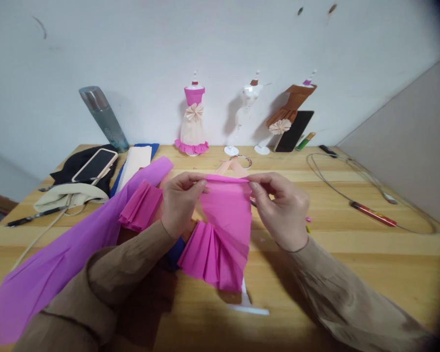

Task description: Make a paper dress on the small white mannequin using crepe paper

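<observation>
A sheet of pink crepe paper (227, 205) hangs between my hands, its top edge folded into a narrow band. My left hand (181, 200) pinches the band's left end between thumb and fingers. At the right end, my right hand (282, 205) pinches it the same way. Just below and behind the sheet is a pleated pink paper skirt (201, 254); whether the two are joined I cannot tell. A white stand base (248, 309) shows beneath them, its upper part hidden. Another pleated pink piece (142, 205) lies left of my left hand.
A long purple paper strip (84, 249) crosses the table's left side. Along the wall stand a bottle (104, 117), a dressed mini mannequin (194, 117), a bare one (246, 112) and a brown-dressed one (293, 105). A phone (95, 166) lies left; a red-handled cabled tool (373, 214) lies right.
</observation>
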The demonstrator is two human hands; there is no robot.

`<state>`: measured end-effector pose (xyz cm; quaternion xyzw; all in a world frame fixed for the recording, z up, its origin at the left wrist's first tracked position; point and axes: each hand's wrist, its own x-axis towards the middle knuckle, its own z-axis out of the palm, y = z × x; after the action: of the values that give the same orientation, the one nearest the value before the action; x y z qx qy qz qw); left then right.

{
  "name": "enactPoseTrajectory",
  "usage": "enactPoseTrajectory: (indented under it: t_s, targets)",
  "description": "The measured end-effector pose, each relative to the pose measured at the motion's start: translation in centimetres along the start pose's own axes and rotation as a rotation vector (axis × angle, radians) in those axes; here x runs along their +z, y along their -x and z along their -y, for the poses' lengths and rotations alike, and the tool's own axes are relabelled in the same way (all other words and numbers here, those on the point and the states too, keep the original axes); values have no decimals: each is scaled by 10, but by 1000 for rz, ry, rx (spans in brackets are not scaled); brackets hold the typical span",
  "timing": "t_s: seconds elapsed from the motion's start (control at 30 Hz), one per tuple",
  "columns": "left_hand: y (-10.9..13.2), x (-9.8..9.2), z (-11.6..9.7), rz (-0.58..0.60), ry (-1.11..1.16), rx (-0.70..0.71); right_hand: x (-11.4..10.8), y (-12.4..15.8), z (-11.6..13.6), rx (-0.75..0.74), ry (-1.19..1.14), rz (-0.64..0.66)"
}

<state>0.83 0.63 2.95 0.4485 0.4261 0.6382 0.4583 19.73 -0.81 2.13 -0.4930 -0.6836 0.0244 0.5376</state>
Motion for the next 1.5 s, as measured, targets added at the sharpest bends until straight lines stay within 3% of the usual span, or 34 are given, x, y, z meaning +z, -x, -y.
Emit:
enactPoseTrajectory:
  t_s: [0.13,0.23,0.9,1.2,1.5]
  targets:
    - [0,2,-3,5,98,-80,1,3,-4,210,-186,15]
    - [1,2,-5,8,118,-91,1,2,-4,245,-255,-35]
    - [2,1,-6,16,88,19,0,2,2,115,-169,-77]
    - [-1,0,-1,-12,65,77,-4,-4,6,-129,-48,-47]
    - [-2,-2,1,-32,-26,127,-3,-4,4,-157,21,-37]
